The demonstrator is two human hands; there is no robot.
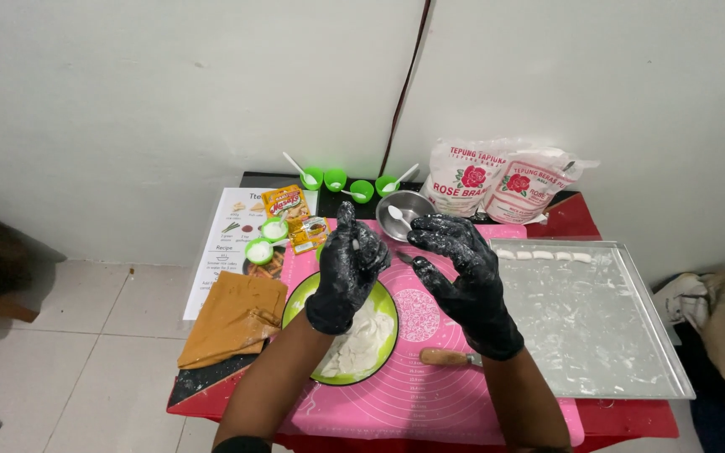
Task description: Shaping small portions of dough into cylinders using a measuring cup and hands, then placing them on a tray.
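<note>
Left hand (347,273) in a black glove, fingers curled shut; whether anything sits inside cannot be made out. Right hand (466,281), gloved, fingers spread open, holding nothing. Both hover above the pink mat (430,394). White dough (362,344) lies in the green plate (386,304) on the mat, partly hidden by the left forearm. Wooden-handled tool (444,357) on the mat, blade hidden. Metal tray (631,335) right of the mat, mostly bare; its corner overhangs the counter (631,417).

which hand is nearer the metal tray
Right. The right hand is raised beside the left edge of the metal tray; the left hand is farther left, over the green plate of dough.
</note>
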